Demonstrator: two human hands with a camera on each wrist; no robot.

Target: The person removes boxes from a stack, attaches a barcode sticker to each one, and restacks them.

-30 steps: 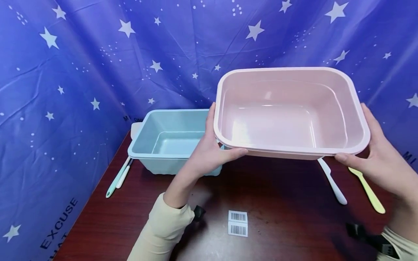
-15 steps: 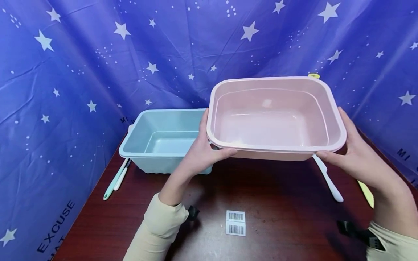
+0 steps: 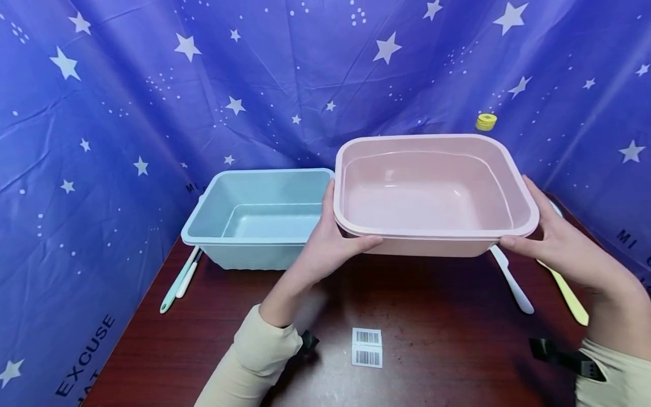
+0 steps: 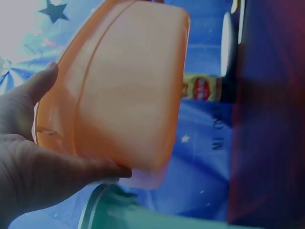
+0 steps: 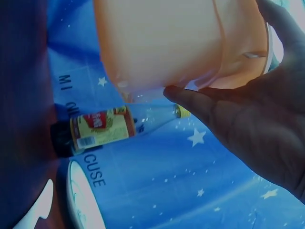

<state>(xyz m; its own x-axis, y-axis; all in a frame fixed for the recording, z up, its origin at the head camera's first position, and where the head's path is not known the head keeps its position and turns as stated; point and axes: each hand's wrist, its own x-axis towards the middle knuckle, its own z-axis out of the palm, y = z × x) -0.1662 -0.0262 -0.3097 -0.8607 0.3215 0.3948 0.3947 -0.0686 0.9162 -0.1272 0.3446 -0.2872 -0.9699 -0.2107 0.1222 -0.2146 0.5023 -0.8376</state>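
Note:
Both hands hold up a pink plastic basin (image 3: 422,243), tilted with its mouth toward me, above the table. My left hand (image 3: 325,249) grips its left end, thumb along the near rim. At the right end my right hand (image 3: 569,243) grips it the same way. The wrist views show its outer wall and underside, tinted orange there, with fingers (image 5: 190,102) spread against the wall. To the left stands a light blue basin (image 3: 259,251) on the table, its right end partly hidden by my left hand and the pink basin.
Behind the pink basin stands a labelled bottle (image 5: 102,126) with a yellow cap (image 3: 486,122). A white dish (image 5: 83,195) is beside it. A white knife (image 3: 513,285) and a yellow utensil (image 3: 569,297) lie right; green-handled (image 3: 175,288) and white-handled (image 3: 187,280) utensils lie left. A barcode label (image 3: 367,347) lies in front.
The pink basin has come down in both hands, going left first and then slightly back right. The bottle's yellow cap now shows above its far rim.

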